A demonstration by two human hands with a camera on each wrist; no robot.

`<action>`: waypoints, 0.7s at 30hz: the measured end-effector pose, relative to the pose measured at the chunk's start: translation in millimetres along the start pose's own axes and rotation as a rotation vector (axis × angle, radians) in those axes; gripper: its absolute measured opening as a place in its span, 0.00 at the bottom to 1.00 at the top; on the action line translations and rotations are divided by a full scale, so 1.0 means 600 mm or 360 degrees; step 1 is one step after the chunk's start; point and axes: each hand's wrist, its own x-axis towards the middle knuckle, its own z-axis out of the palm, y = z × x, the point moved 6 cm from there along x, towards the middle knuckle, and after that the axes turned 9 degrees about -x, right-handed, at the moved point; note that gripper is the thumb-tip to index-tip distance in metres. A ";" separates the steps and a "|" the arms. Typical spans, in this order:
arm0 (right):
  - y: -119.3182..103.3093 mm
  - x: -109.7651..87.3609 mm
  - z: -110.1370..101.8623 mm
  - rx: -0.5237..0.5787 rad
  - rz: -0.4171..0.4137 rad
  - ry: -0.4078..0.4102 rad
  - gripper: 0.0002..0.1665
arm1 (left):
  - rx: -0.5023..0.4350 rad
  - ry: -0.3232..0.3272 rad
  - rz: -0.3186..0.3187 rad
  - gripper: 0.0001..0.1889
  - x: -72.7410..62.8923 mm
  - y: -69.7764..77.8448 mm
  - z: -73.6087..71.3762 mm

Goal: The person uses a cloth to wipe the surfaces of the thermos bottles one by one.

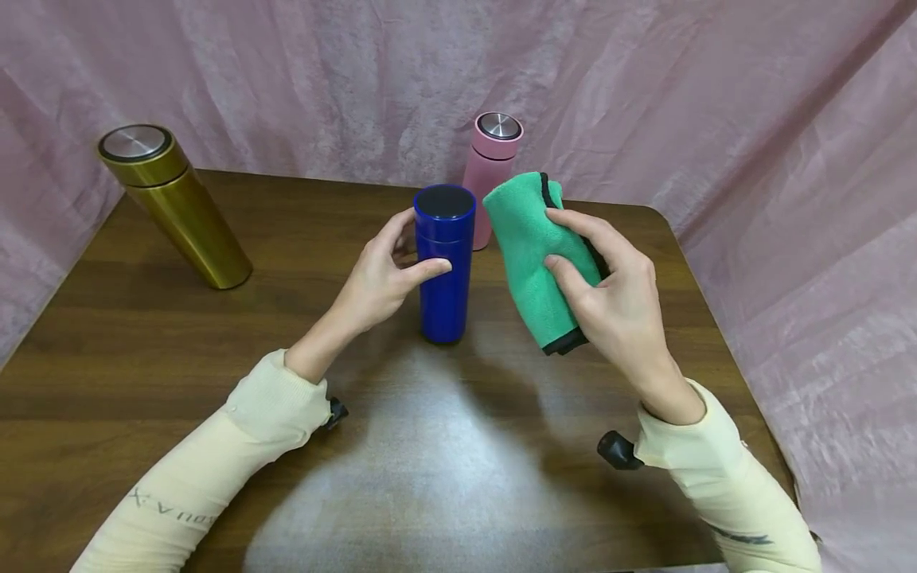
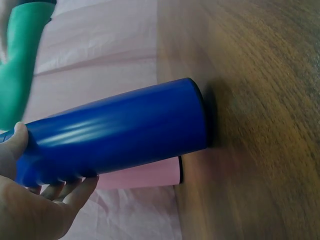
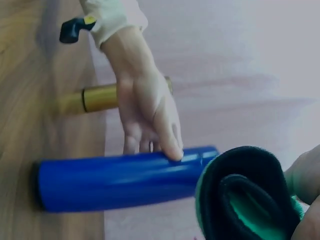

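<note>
A blue thermos bottle [image 1: 444, 306] with a dark flat top stands nearly upright at the middle of the table. My left hand [image 1: 378, 278] grips its upper part, thumb on the near side and fingers round the far side, as the left wrist view also shows. Whether its base [image 2: 200, 115] touches the table I cannot tell. My right hand [image 1: 622, 298] pinches a folded green cloth [image 1: 530, 247] with black edging, held up just right of the bottle. In the right wrist view the cloth's rolled end [image 3: 245, 155] overlaps the bottle's top end.
Behind the blue bottle stands a pink thermos bottle [image 1: 496, 147], partly hidden by the cloth and the blue bottle. A gold thermos bottle [image 1: 189, 227] is at the back left. A pink curtain [image 1: 344, 79] hangs behind the wooden table [image 1: 143, 342].
</note>
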 end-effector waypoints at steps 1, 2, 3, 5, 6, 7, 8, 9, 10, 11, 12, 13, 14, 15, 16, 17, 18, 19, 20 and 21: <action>-0.009 -0.001 0.000 0.0031 -0.0056 0.0038 0.26 | 0.0001 0.0002 -0.0004 0.40 0.001 -0.001 0.000; -0.016 -0.002 0.001 0.0060 -0.0111 0.0072 0.26 | -0.0003 0.0003 -0.0007 0.40 0.001 -0.001 0.000; -0.021 -0.003 0.004 0.0083 -0.0161 0.0106 0.26 | -0.0007 0.0005 -0.0011 0.40 0.002 -0.002 0.000; -0.027 -0.006 0.013 0.0123 -0.0248 0.0163 0.25 | -0.0009 0.0010 -0.0021 0.40 0.003 -0.004 0.000; -0.027 -0.008 0.018 0.0127 -0.0284 0.0181 0.25 | -0.0013 0.0013 -0.0025 0.40 0.003 -0.004 0.000; -0.026 -0.010 0.024 0.0125 -0.0308 0.0198 0.25 | -0.0016 0.0014 -0.0031 0.40 0.004 -0.005 0.000; -0.024 -0.012 0.031 0.0119 -0.0322 0.0207 0.25 | -0.0021 0.0014 -0.0034 0.40 0.004 -0.004 0.000; -0.020 -0.014 0.036 0.0106 -0.0336 0.0214 0.25 | -0.0026 0.0017 -0.0038 0.40 0.005 -0.004 0.001; -0.016 -0.017 0.042 0.0096 -0.0351 0.0217 0.25 | -0.0028 0.0020 -0.0041 0.40 0.005 -0.004 0.001; -0.012 -0.019 0.048 0.0081 -0.0366 0.0217 0.24 | -0.0032 0.0022 -0.0045 0.40 0.005 -0.003 0.001; -0.009 -0.021 0.052 0.0066 -0.0380 0.0213 0.24 | -0.0032 0.0024 -0.0045 0.40 0.006 -0.003 0.001; -0.006 -0.024 0.057 0.0051 -0.0394 0.0207 0.24 | -0.0028 0.0026 -0.0048 0.40 0.006 -0.003 0.001; -0.003 -0.027 0.061 0.0040 -0.0407 0.0200 0.24 | -0.0024 0.0028 -0.0049 0.40 0.006 -0.003 0.001; 0.000 -0.029 0.066 0.0032 -0.0417 0.0195 0.23 | -0.0019 0.0027 -0.0048 0.40 0.006 -0.004 0.001; 0.002 -0.031 0.070 0.0027 -0.0425 0.0189 0.23 | -0.0014 0.0025 -0.0046 0.40 0.006 -0.004 0.001; 0.005 -0.033 0.074 0.0020 -0.0429 0.0181 0.23 | -0.0008 0.0024 -0.0046 0.40 0.006 -0.005 0.001; 0.007 -0.034 0.078 0.0013 -0.0434 0.0171 0.23 | -0.0002 0.0024 -0.0046 0.40 0.005 -0.005 0.001; 0.010 -0.035 0.082 0.0006 -0.0433 0.0160 0.23 | -0.0003 0.0027 -0.0044 0.40 0.005 -0.005 0.001; 0.012 -0.036 0.086 -0.0006 -0.0429 0.0142 0.22 | -0.0001 0.0027 -0.0044 0.40 0.005 -0.005 0.000; 0.016 -0.037 0.090 -0.0020 -0.0422 0.0124 0.22 | 0.0000 0.0028 -0.0042 0.40 0.004 -0.006 0.000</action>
